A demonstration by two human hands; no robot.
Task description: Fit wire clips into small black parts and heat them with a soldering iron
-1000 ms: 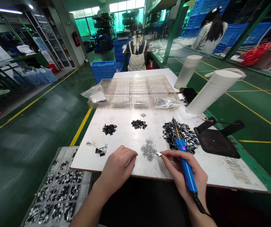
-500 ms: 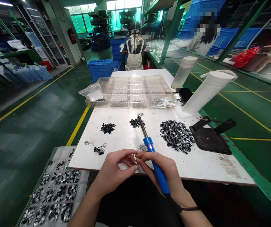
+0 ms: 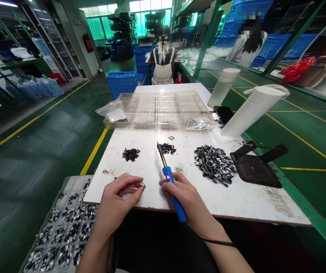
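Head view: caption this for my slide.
Left hand pinches a small metal part; right hand holds a blue soldering iron over a white table.

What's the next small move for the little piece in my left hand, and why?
I'd probably bring the tip of the soldering iron in your right hand over to the small metal piece pinched in your left hand. The iron's indicator is lit, its tip currently points away from the piece, and your left hand already has the piece steady.
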